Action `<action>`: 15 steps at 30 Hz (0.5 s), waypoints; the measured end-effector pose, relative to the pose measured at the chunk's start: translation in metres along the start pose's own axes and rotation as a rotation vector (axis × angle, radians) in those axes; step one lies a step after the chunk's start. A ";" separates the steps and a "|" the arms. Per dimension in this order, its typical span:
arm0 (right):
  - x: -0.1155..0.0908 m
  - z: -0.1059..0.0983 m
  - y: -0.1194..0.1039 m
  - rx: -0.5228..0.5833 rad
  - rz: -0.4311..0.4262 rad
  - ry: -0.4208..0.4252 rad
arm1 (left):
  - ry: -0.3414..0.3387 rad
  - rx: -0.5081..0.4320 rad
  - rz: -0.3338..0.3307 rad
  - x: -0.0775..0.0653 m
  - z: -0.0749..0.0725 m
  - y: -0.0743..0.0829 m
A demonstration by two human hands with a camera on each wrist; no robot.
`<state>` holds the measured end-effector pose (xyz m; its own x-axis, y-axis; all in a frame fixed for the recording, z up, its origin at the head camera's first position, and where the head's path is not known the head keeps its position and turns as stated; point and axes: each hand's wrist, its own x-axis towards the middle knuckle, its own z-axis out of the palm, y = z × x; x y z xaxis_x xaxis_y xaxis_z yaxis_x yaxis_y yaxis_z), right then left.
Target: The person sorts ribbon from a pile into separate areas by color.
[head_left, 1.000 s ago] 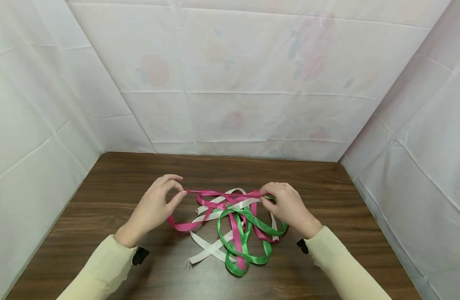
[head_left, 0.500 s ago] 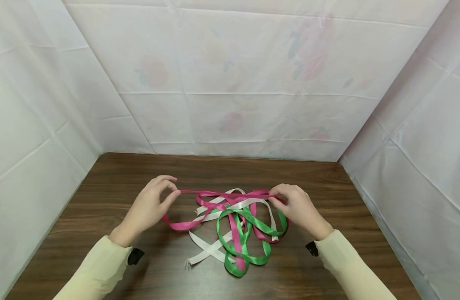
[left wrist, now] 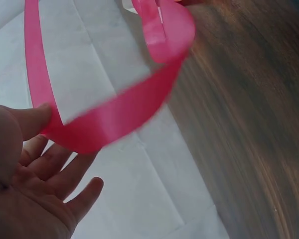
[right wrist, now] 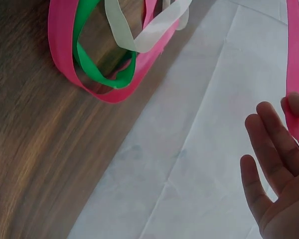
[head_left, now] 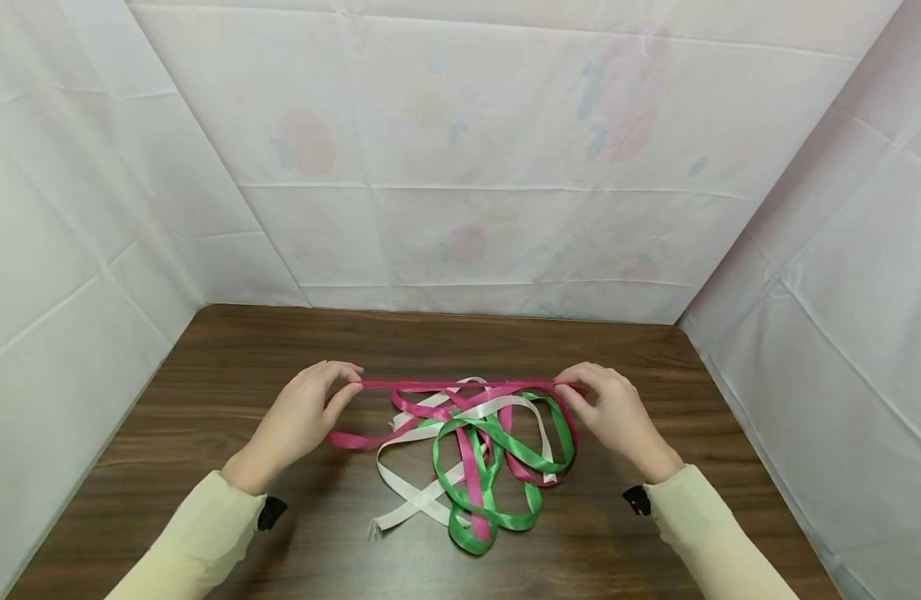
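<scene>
Between my two hands a pink satin ribbon [head_left: 460, 385] runs in a straight, narrow line over the far side of a ribbon tangle. My left hand [head_left: 298, 408] pinches it between thumb and forefinger. In the left wrist view, the slack pink ribbon [left wrist: 124, 117] curves away from those fingers. My right hand [head_left: 613, 412] pinches the other end of the span, and the right wrist view shows the ribbon [right wrist: 296, 55] under the thumb. Below lie a looped green ribbon [head_left: 531, 455] and white ribbon [head_left: 424, 497], crossing each other and more pink loops.
The ribbons lie on a dark wood-grain table [head_left: 227, 358]. White cloth with faint fruit prints [head_left: 468, 242] hangs behind it, and more white cloth covers both sides. A frayed white ribbon end [head_left: 385, 523] points to the lower left.
My right hand has moved right, sliding along the pink ribbon, and my left hand has shifted slightly left. The pink span between them is longer and straighter; the slack at left sits a little higher.
</scene>
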<state>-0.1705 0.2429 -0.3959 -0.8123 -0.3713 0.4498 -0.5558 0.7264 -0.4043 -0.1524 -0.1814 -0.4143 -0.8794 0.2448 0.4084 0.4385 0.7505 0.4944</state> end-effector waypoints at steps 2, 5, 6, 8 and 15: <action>0.000 -0.002 0.002 -0.003 -0.003 0.022 | 0.010 0.009 0.008 0.000 0.000 0.000; -0.001 -0.005 0.005 -0.009 -0.013 0.052 | 0.019 0.017 0.018 -0.001 -0.001 -0.001; -0.002 -0.006 0.006 -0.015 -0.014 0.058 | 0.021 0.019 0.020 -0.002 -0.002 -0.001; -0.003 -0.009 0.009 -0.025 -0.014 0.071 | 0.023 0.019 0.021 -0.002 -0.003 -0.001; -0.009 -0.017 0.017 -0.035 0.023 0.082 | 0.037 0.038 0.012 -0.006 -0.003 -0.003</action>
<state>-0.1692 0.2683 -0.3937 -0.8070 -0.3067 0.5046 -0.5293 0.7547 -0.3878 -0.1477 -0.1876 -0.4162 -0.8665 0.2315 0.4424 0.4409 0.7705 0.4604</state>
